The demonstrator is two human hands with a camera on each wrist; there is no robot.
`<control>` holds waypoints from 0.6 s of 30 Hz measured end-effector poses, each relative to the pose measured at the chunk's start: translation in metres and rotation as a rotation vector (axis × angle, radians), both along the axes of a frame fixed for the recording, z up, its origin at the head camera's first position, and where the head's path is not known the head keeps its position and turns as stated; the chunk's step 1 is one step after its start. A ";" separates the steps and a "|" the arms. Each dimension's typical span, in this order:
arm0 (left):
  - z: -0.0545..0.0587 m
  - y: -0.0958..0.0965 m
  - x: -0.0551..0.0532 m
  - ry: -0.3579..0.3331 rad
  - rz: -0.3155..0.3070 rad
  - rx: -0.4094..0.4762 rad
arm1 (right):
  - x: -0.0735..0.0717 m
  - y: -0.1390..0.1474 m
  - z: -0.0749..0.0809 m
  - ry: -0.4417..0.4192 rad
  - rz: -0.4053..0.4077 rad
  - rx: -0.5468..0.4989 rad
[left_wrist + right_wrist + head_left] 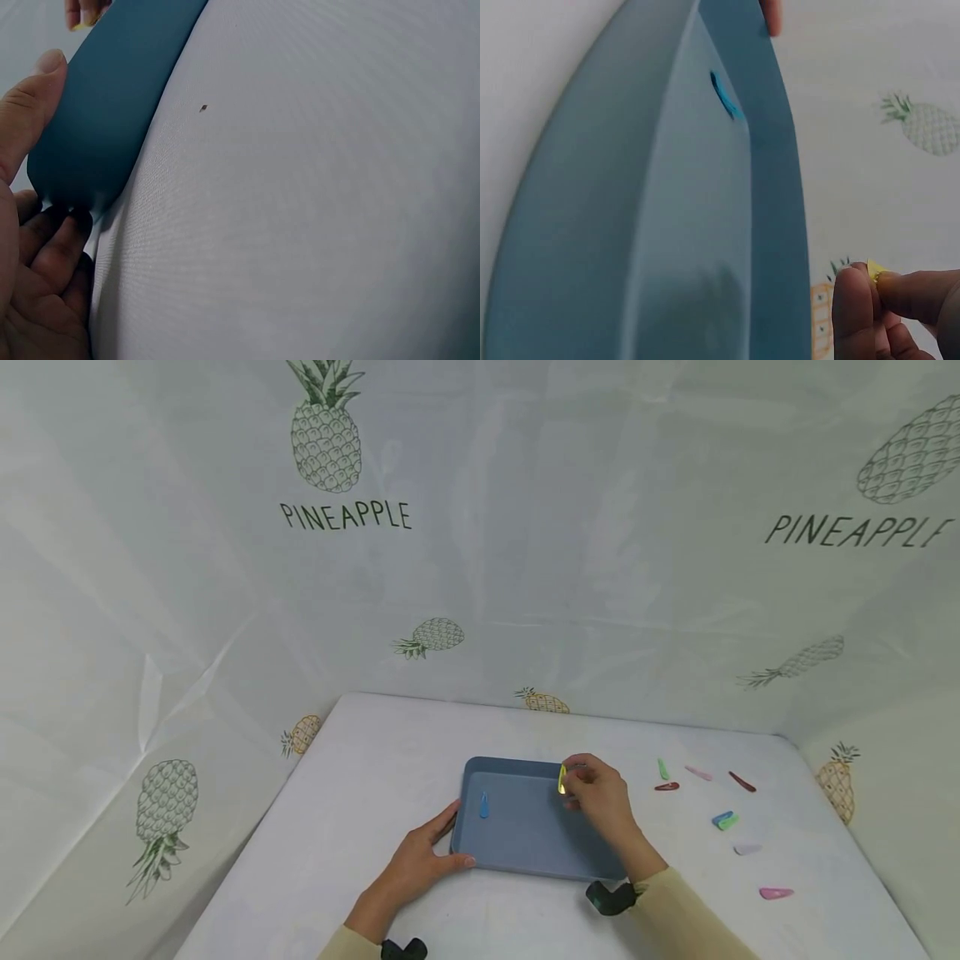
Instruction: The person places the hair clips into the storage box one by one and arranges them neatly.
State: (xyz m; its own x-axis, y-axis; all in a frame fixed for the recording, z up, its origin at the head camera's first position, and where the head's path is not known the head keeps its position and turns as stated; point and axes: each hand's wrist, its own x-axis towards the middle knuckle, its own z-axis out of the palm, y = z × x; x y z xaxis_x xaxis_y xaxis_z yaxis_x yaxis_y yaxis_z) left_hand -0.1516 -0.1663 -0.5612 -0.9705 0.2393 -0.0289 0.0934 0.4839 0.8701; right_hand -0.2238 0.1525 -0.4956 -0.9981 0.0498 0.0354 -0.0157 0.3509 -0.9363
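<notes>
A blue-grey rectangular tray [525, 835] lies on the white table, with one blue snap hair clip [483, 805] inside near its left end. My left hand [422, 860] grips the tray's near left corner, thumb at the near rim and fingers against the left side. Above the tray's far right part, my right hand [600, 795] pinches a yellow snap hair clip [562, 779] between thumb and fingers. In the right wrist view, only a small piece of the yellow clip [875, 268] shows past the fingertips.
Right of the tray, several hair clips lie scattered: a green one [663, 769], dark red ones [742, 782], a blue one [722, 817] touching a light green one [728, 822], a pale one [747, 849] and a pink one [776, 893]. A pineapple-print sheet [495, 568] hangs behind the table.
</notes>
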 end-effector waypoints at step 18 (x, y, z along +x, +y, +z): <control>0.000 -0.001 -0.001 -0.008 -0.005 -0.006 | -0.007 -0.041 -0.018 0.054 0.055 0.061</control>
